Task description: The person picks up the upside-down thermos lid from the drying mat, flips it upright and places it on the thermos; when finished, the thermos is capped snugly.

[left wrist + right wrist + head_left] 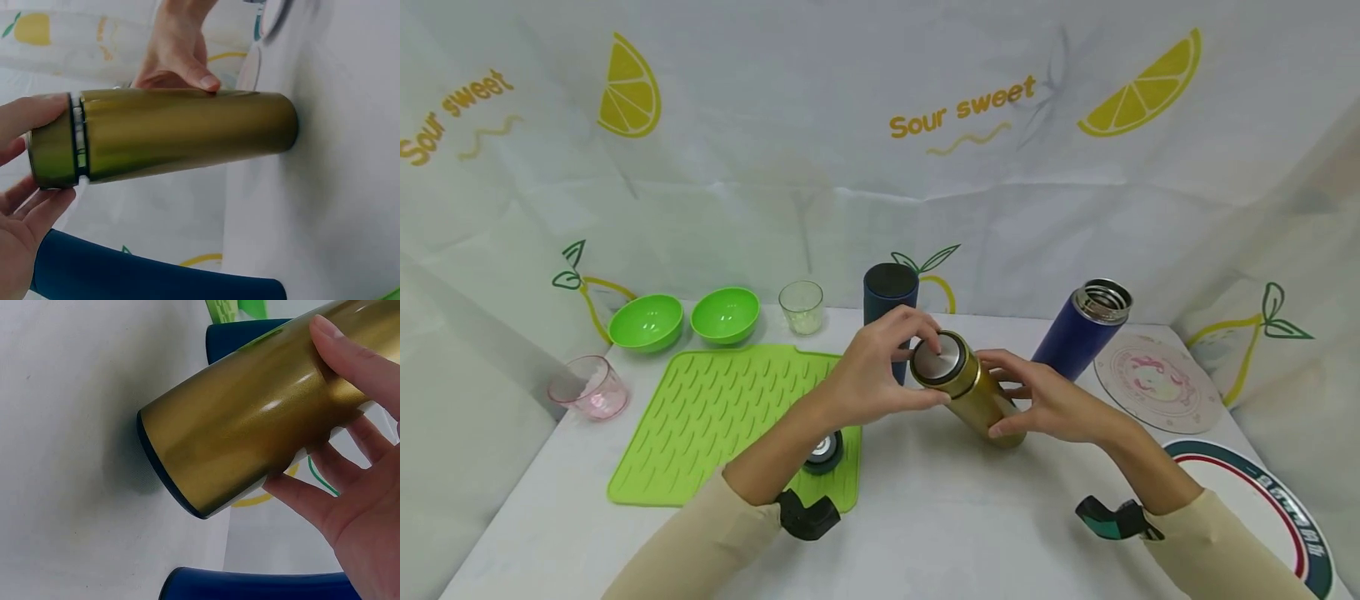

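Flask [981,408], gold and tilted, is held over the near middle of the table [970,533], its base at or close to the surface; contact cannot be told. The left hand [880,367] pinches its lid [942,368] between thumb and fingers, a narrow gap showing between lid and body in the left wrist view. The right hand [1048,400] grips the body, thumb on one side, fingers on the other. Just behind the left hand is a dark flask [889,287], partly hidden by it. Just behind the right hand is a blue flask [1078,333] with its mouth uncovered, its lower part blocked from the head view. A coaster [1157,385] lies to its right, and nearer, a white disc [1232,492], partly covered by the right sleeve [1232,546]. The left forearm [786,450] crosses a green mat [722,417] and covers part of a black cap [823,454] on it. Beyond the mat are two green bowls [647,342], side by side, and a clear glass [801,308]; a pink glass [602,398] is at its left. A printed curtain [820,200] hangs behind everything.
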Available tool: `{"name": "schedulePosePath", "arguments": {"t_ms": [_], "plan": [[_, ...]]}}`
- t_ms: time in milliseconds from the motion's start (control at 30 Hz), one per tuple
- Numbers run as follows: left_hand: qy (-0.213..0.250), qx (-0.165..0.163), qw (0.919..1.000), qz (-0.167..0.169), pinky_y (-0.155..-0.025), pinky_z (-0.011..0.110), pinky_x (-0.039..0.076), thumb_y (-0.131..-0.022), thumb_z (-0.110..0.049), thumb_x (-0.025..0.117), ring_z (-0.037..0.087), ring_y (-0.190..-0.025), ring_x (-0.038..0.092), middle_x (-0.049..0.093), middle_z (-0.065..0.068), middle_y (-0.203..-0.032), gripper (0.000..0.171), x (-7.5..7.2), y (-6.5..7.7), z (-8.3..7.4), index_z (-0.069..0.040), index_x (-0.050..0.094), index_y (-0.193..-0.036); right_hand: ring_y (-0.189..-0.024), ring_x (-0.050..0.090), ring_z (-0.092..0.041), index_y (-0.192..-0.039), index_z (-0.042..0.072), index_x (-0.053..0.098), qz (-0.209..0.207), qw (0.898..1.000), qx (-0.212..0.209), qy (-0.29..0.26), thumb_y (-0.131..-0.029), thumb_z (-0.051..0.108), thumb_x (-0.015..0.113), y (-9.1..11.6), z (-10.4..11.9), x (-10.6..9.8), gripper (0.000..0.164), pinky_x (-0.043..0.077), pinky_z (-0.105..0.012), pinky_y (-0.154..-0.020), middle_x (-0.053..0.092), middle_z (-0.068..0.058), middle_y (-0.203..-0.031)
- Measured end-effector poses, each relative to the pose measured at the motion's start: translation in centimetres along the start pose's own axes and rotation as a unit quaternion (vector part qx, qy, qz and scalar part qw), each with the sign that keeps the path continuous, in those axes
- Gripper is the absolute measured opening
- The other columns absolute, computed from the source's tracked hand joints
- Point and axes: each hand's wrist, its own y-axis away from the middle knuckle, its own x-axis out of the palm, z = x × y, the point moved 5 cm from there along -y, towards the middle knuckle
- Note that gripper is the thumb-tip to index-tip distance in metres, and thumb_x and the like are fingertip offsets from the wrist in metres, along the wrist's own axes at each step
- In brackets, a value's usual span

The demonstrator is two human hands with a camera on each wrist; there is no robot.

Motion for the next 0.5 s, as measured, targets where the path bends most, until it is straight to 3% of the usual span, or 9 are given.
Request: {"name": "schedulePosePath", "arguments": {"t_ms": [133, 267, 400, 500], "plan": [[-0.001, 0.028, 0.9988, 0.039, -0.101, 0.035, 0.058, -0.076, -0.009, 0.089, 0.017, -0.130, 0.060, 0.063, 0.002, -0.134, 0.046, -0.5, -0.1, -0.5, -0.013, 0.067, -0.116, -0.136, 0.053, -0.050, -0.154, 0.011, 0.038, 0.004, 1.000, 0.001, -0.003, -0.084, 0.022, 0.085, 0.0, 0.0, 0.1, 0.085, 0.055, -0.053, -0.102, 0.050, -0.020, -0.153], [-0.044, 0.047, 0.9958, 0.066, -0.109, 0.033, 0.053, -0.077, -0.010, 0.089, 0.019, -0.137, 0.056, 0.061, 0.005, -0.141, 0.061, -1.0, -0.1, -1.1, -0.012, 0.065, -0.133, -0.136, 0.053, -0.050, -0.154, 0.012, 0.038, 0.005, 1.000, 0.002, -0.001, -0.084, 0.023, 0.085, -0.1, 0.0, 0.1, 0.085, 0.055, -0.054, -0.102, 0.051, -0.020, -0.152], [-0.106, 0.017, 0.9924, 0.060, -0.092, 0.026, 0.058, -0.077, -0.033, 0.091, 0.015, -0.120, 0.062, 0.060, 0.002, -0.135, 0.070, -1.1, -0.2, -1.5, -0.017, 0.063, -0.139, -0.136, 0.053, -0.051, -0.154, 0.013, 0.038, 0.006, 1.000, 0.003, 0.002, -0.084, 0.023, 0.085, -0.1, 0.0, 0.0, 0.085, 0.055, -0.056, -0.102, 0.051, -0.020, -0.152], [-0.140, -0.002, 0.9882, 0.062, -0.078, 0.020, 0.056, -0.079, -0.045, 0.087, 0.010, -0.104, 0.063, 0.061, 0.000, -0.126, 0.068, -1.0, -0.3, -1.6, -0.019, 0.064, -0.138, -0.136, 0.053, -0.051, -0.154, 0.012, 0.038, 0.008, 1.000, 0.004, 0.002, -0.084, 0.023, 0.084, 0.0, 0.0, 0.0, 0.085, 0.054, -0.057, -0.102, 0.050, -0.020, -0.153]]}}
